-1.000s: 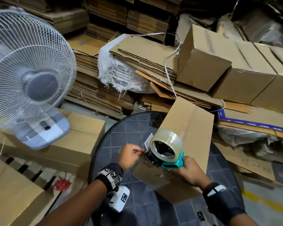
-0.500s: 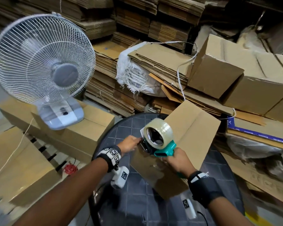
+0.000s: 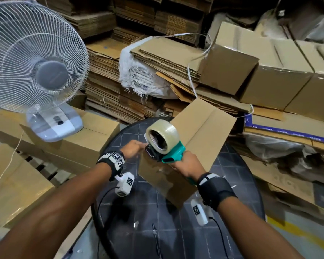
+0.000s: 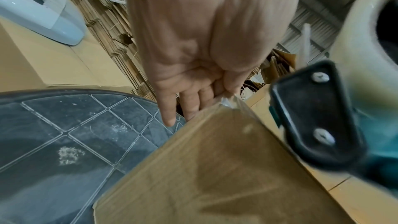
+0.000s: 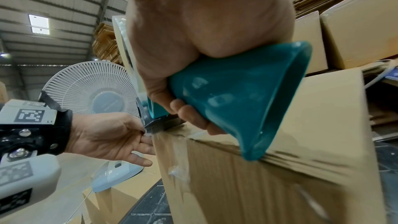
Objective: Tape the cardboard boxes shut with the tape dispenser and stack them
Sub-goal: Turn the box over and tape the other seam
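Centrally in the head view, a brown cardboard box [image 3: 191,146] lies tilted on a round dark tiled table [image 3: 238,195]. Right hand [image 3: 187,163] wraps the teal tape dispenser [image 3: 165,144] handle, its front at the box's left corner. Left wrist view: left hand [image 4: 193,67] pinches clear tape at that corner. Right wrist view: fingers [image 5: 193,117] curl round the handle, lower centre.

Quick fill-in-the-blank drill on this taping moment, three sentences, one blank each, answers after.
1. The right hand grips the tape dispenser by its ____ handle.
2. The left hand pinches the ____ end at the cardboard box corner.
3. The box rests on a dark round ____.

Missing words: teal; tape; table
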### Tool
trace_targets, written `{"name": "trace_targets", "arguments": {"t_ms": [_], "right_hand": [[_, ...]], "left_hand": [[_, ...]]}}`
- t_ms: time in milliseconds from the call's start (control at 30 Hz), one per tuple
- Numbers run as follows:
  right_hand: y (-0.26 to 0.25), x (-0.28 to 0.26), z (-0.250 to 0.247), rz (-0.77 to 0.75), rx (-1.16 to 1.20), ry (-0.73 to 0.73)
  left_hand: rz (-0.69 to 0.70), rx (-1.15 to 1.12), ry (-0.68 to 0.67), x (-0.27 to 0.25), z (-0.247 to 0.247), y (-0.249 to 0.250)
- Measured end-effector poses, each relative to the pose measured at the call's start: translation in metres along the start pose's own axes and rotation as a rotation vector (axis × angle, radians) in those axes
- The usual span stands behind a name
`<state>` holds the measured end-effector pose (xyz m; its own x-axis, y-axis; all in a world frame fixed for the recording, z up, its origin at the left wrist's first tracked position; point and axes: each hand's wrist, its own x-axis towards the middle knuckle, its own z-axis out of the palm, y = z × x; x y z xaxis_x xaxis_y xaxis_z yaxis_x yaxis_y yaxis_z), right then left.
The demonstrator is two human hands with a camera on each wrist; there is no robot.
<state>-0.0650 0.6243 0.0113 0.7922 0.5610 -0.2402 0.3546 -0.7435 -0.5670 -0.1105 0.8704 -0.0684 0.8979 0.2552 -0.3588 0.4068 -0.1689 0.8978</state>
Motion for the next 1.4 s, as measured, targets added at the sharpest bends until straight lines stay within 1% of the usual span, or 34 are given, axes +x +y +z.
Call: {"name": "trace_targets", "arguments": {"t_ms": [100, 200, 267, 367, 400, 433, 500, 533, 567, 633, 667, 700, 733, 800, 933, 1067, 1167, 1233, 1333, 1400], "right_hand": [[0.027, -0.025, -0.010, 0.064, 0.007, 0.012], [0.058, -0.056, -0.022, 0.127, -0.010, 0.023], [0.069, -0.075, -0.028, 0.148, 0.002, 0.029], [0.070, -0.085, -0.032, 0.122, -0.018, 0.036], [0.069, -0.085, -0.034, 0.115, -0.039, 0.038], [0.068, -0.083, -0.035, 0.111, -0.055, 0.036], [0.068, -0.079, -0.036, 0.112, -0.097, 0.031], [0.069, -0.078, -0.037, 0.112, -0.129, 0.028], [0.069, -0.076, -0.037, 0.115, -0.162, 0.025], [0.064, -0.075, -0.039, 0.144, -0.205, 0.024], [0.062, -0.074, -0.040, 0.160, -0.219, 0.024], [0.061, -0.073, -0.040, 0.175, -0.231, 0.024], [0.059, -0.072, -0.041, 0.192, -0.237, 0.019], [0.057, -0.071, -0.040, 0.218, -0.252, 0.023], [0.055, -0.072, -0.041, 0.218, -0.246, 0.022], [0.069, -0.092, -0.050, 0.178, -0.213, 0.025], [0.090, -0.114, -0.056, 0.217, -0.140, 0.037], [0.097, -0.123, -0.057, 0.208, -0.126, 0.045], [0.098, -0.121, -0.058, 0.167, -0.143, 0.059], [0.100, -0.121, -0.059, 0.164, -0.158, 0.053]], "left_hand": [[-0.002, -0.082, 0.013, -0.003, 0.002, 0.000], [-0.003, -0.067, 0.004, -0.005, 0.003, 0.005], [0.001, 0.006, -0.023, -0.010, 0.007, 0.012], [0.028, 0.100, -0.034, -0.015, 0.014, 0.017], [0.046, 0.163, -0.029, -0.015, 0.016, 0.016], [0.088, 0.299, 0.005, -0.015, 0.016, 0.014], [0.255, 0.641, 0.111, -0.019, 0.014, 0.010], [0.406, 0.749, 0.143, -0.022, 0.014, 0.011], [0.561, 0.837, 0.120, -0.024, 0.014, 0.010], [0.825, 1.006, 0.010, -0.025, 0.017, 0.011], [0.919, 1.087, -0.048, -0.021, 0.020, 0.007], [0.971, 1.147, -0.095, -0.019, 0.025, 0.005], [0.974, 1.189, -0.140, -0.016, 0.031, 0.001], [0.940, 1.222, -0.154, -0.012, 0.042, -0.005], [0.942, 1.193, -0.026, -0.007, 0.052, -0.012], [1.004, 1.094, 0.090, -0.008, 0.059, -0.014], [0.993, 1.086, 0.106, -0.007, 0.059, -0.015], [0.972, 1.117, 0.121, -0.010, 0.061, -0.014], [0.905, 1.190, 0.150, -0.017, 0.065, -0.012], [0.901, 1.225, 0.155, -0.024, 0.075, -0.012]]}}
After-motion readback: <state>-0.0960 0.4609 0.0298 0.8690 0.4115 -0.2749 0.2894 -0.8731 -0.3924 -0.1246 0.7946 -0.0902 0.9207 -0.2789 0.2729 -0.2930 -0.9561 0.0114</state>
